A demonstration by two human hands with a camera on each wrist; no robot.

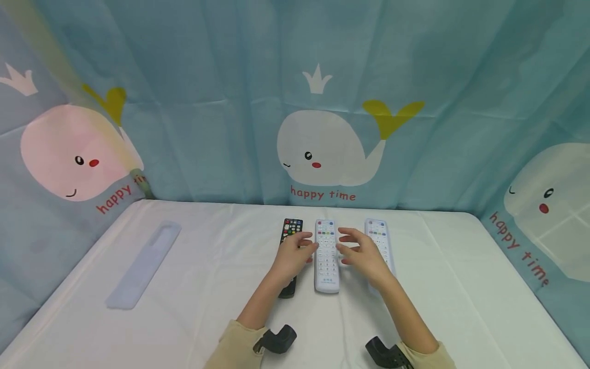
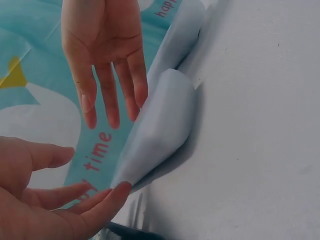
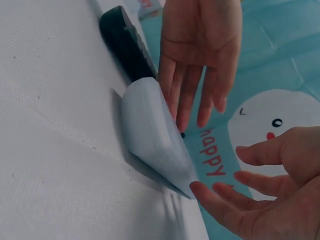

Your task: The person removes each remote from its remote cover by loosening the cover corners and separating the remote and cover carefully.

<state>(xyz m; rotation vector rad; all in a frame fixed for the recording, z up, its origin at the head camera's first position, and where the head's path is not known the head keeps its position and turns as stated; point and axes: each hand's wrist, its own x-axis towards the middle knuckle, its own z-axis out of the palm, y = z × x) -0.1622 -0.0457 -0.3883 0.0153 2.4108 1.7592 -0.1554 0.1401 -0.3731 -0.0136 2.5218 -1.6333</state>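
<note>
Middle remote (image 1: 327, 256), between your open hands.
Light, stiff, smooth-sided: your left hand (image 1: 292, 254) and right hand (image 1: 361, 253) should pinch its long edges.

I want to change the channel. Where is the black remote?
In the head view the black remote lies on the white table, leftmost of three remotes, beside the middle white remote and partly under the left hand.
</note>
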